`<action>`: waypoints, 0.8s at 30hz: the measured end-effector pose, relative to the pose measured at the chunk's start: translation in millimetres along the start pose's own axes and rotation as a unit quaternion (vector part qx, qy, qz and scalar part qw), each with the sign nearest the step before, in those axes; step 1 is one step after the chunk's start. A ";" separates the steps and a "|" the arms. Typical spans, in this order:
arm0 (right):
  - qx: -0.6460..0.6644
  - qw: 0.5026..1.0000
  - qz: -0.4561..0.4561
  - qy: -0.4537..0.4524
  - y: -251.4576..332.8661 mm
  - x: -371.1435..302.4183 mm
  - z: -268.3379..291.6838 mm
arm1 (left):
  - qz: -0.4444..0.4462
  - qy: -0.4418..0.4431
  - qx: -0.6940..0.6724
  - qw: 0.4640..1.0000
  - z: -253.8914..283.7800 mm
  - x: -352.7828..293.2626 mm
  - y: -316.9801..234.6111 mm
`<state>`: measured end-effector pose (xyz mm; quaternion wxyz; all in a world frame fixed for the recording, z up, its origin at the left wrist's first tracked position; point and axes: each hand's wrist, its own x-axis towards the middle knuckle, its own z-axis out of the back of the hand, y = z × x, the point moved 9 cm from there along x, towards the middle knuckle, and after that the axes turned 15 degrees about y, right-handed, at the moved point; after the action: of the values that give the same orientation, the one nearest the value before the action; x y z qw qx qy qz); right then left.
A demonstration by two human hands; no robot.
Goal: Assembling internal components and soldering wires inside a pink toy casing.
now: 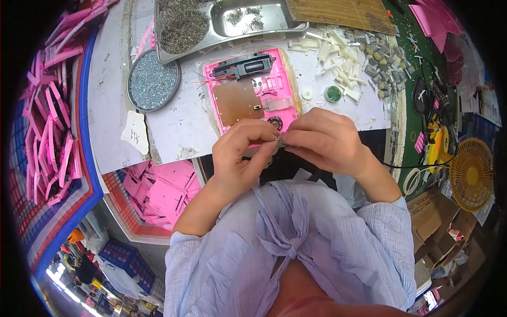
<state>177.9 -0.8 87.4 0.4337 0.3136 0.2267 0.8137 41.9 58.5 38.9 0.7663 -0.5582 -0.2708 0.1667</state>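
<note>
Close together at the table's near edge, my two hands pinch at one spot. My left hand [240, 153] is closed, thumb and forefinger pressed together. From the other side, my right hand [327, 140] meets it, also in a pinch. Between the fingertips is something small and greyish, too small to name. Just beyond lies a pink plastic housing [290, 87]. It carries a brown circuit board [236, 100], a black module [244, 66] with thin wires, a clear plastic part [277, 104] and a dark round part [275, 123] near my fingers.
A round dish of small metal screws [153, 80] stands left. Behind are a metal tray [259, 34] of small parts and cardboard [343, 11]. White plastic pieces [338, 58] and grey motors [383, 68] lie right. Pink housings [166, 187] fill a bin below.
</note>
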 end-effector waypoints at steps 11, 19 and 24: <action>-0.008 1.000 0.011 -0.026 -4.3 -7.7 -10.3 | -0.013 0.007 0.079 0.997 4.6 3.7 -7.8; -0.002 0.999 0.007 -0.044 -11.3 -10.5 -11.1 | 0.004 -0.020 0.054 0.998 8.0 -0.1 2.4; -0.010 0.999 0.003 -0.046 -13.9 -14.4 -12.1 | -0.005 0.001 0.093 0.996 5.3 7.4 -5.1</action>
<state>183.3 -6.9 65.6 0.4444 0.3475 0.1975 0.8018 44.4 65.0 46.7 0.8162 -0.4830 -0.2562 0.1868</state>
